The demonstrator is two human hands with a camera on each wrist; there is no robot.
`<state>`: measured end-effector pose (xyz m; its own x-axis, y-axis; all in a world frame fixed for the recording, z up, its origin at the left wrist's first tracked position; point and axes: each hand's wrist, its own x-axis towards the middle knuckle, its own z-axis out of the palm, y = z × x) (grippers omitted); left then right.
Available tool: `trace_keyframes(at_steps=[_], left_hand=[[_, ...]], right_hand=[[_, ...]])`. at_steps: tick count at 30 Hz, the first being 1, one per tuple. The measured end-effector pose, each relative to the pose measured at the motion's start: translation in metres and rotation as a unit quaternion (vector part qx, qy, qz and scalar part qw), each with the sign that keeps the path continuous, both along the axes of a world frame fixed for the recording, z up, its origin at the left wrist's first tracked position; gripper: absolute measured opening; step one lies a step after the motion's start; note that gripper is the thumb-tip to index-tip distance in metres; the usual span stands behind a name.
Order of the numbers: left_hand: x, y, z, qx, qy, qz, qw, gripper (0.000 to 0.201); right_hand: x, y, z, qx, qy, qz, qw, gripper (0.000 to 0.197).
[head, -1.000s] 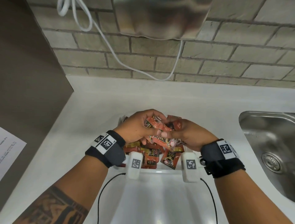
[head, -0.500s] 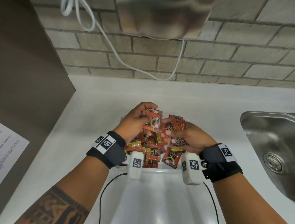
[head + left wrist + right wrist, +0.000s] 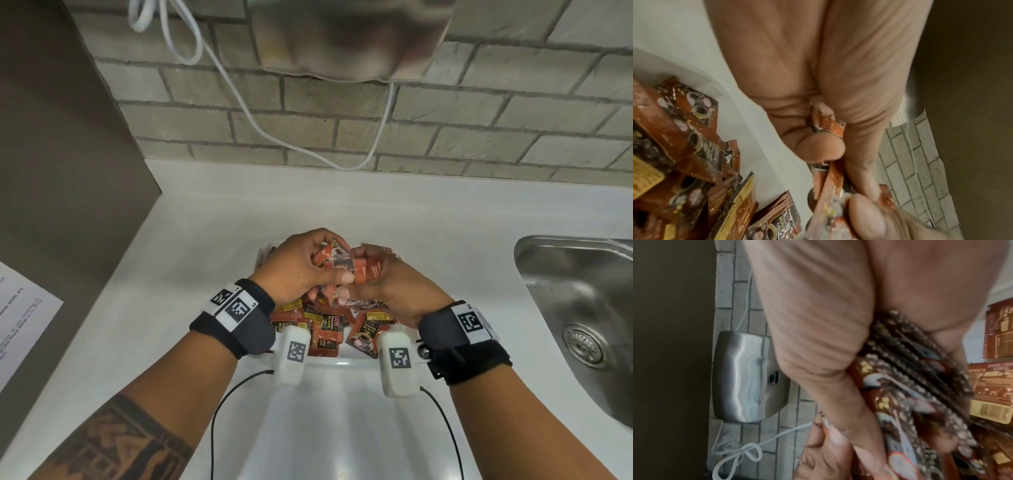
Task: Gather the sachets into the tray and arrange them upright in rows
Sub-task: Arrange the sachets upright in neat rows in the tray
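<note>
- Head view: the left hand and right hand meet above the tray, near the tabletop's front edge; each is clamped on sachets.
- Right wrist view: the right hand grips a squared-up stack, crimped edges aligned.
- Left wrist view: the left hand pinches a few sachets.
- Judged progress: gathering looks mostly done; loose sachets lie jumbled in the tray, no upright rows visible.
- Sachets are thin, glossy, red-brown foil with serrated ends; the tray is smooth white plastic.
</note>
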<state>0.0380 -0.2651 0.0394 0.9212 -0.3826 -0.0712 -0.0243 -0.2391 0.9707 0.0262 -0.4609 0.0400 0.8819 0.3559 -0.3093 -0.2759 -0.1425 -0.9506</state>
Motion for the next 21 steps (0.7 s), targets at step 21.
trace_keyframes(at_steps=[21], left_hand=[[-0.009,-0.014,0.014,0.129,-0.113,-0.038,0.984,0.033]], right_hand=[[-0.004,-0.008,0.006,0.04,0.031,0.059,0.997,0.073]])
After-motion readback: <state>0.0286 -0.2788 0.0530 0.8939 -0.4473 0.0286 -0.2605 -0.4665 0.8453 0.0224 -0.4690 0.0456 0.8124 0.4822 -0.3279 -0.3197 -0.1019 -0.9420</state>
